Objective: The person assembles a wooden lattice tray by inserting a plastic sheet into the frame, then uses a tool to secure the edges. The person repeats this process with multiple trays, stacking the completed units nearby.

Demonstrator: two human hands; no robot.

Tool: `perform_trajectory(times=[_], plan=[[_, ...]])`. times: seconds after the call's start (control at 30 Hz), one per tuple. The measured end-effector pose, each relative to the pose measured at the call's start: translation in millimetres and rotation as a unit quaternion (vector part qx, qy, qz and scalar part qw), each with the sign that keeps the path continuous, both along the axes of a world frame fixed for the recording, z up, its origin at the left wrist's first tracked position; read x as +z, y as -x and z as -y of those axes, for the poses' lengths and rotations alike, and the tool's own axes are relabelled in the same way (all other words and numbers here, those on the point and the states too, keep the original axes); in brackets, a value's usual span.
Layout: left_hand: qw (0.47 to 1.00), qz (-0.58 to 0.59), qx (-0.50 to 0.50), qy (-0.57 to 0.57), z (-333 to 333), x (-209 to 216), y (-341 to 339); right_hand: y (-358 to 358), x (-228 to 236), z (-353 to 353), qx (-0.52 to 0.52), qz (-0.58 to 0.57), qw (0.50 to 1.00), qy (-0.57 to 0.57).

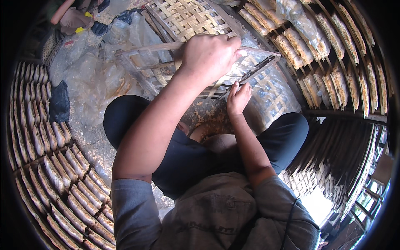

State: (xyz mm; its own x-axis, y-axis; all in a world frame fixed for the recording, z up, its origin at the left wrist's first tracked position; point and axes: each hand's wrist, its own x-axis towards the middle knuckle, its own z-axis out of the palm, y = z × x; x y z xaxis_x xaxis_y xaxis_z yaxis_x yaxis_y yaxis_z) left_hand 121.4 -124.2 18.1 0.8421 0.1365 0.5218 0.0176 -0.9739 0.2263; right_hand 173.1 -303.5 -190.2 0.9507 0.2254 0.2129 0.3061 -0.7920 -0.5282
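Observation:
A rectangular wooden frame (156, 47) is held tilted above my lap, with woven bamboo strips and clear plastic visible through its opening. My left hand (209, 54) is closed over its far rail, knuckles up; a small whitish bit shows by the thumb. The fingers' undersides are hidden. At the frame's right side, my right hand (239, 98) pinches the dark near end of the rail between thumb and fingers. Below the hands, between my crossed legs, a round container (196, 132) holds orange-brown crumbs, partly covered by my right forearm.
A woven bamboo tray (187, 16) lies beyond the frame. Clear plastic sheeting (89, 62) covers the floor at left. Racks of whitish-brown slabs stand at left (54, 175) and far right (333, 46). Stacked woven trays (333, 154) stand at right. Another person (73, 21) sits far left.

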Motion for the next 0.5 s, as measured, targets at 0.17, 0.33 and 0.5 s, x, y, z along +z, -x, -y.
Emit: perform_trajectory(times=[0.17, 0.33, 0.5], plan=[[0.999, 0.03, -0.009, -0.007, 0.1, -2.2, -0.8, -3.2, -16.5, 9.2, 0.03, 0.126, 0.991, 0.019], [1.0, 0.02, -0.008, -0.012, 0.6, -0.4, 1.6, -9.9, -29.2, 7.0, 0.017, 0.149, 0.987, 0.063], [1.0, 0.027, 0.002, -0.015, 1.6, -2.3, 1.6, -5.8, -28.4, -0.6, -0.003, 0.094, 0.995, 0.038]])
